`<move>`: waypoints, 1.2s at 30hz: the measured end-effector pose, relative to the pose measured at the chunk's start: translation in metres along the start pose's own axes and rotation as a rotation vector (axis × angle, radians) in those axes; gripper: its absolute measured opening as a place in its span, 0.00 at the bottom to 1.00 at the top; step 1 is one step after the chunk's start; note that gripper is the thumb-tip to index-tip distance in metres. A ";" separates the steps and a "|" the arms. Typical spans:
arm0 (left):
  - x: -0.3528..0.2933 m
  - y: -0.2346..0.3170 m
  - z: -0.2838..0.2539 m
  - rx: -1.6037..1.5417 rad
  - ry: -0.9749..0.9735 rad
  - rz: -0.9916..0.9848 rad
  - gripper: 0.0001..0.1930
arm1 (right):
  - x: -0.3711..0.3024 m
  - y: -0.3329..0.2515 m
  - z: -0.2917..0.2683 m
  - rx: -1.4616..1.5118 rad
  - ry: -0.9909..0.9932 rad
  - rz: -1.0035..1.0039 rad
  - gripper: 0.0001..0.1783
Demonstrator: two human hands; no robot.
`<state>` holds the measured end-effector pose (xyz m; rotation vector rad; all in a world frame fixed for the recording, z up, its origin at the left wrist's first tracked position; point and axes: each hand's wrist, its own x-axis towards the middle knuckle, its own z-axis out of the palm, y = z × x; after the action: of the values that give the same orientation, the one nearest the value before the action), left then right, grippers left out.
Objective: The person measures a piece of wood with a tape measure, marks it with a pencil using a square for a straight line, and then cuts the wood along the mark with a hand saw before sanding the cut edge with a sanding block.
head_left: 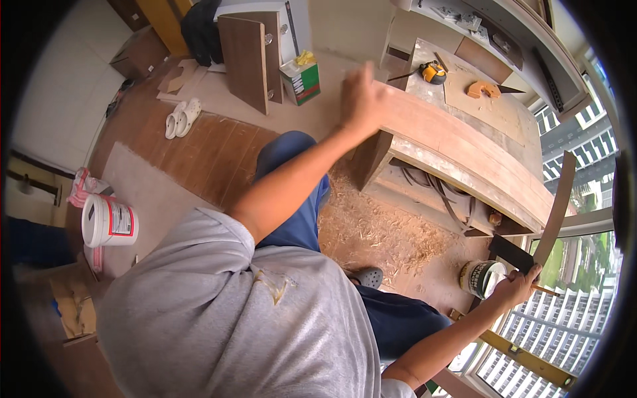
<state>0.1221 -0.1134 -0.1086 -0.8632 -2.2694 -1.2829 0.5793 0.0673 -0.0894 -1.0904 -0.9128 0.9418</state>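
The right grip point(519, 286) clasps a try square point(555, 213) and pencil point(547, 290), the blade slanting up and away near the plank point(464, 137)'s right end; the blurred left hand point(367, 103), its hold unclear, is by the opposite end.

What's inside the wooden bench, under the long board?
Curled dark strips lie inside the bench. The long board covers the deeper part, so I can't see what's back there.

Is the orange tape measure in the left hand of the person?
No, the orange tape measure lies on the worktop, apart from the blurred left hand.
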 end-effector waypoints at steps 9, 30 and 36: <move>-0.037 -0.058 0.035 -0.495 -0.134 -0.427 0.28 | -0.003 0.007 0.016 0.116 -0.038 0.031 0.15; -0.034 -0.033 0.021 -0.860 -0.288 -0.646 0.34 | -0.015 0.009 0.017 0.069 -0.020 0.068 0.17; -0.056 0.051 -0.020 -0.401 -0.293 0.456 0.41 | -0.043 -0.012 0.032 0.351 -0.206 0.081 0.06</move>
<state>0.1989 -0.1283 -0.1007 -1.6940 -1.8623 -1.4787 0.5371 0.0349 -0.0764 -0.7444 -0.8337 1.2464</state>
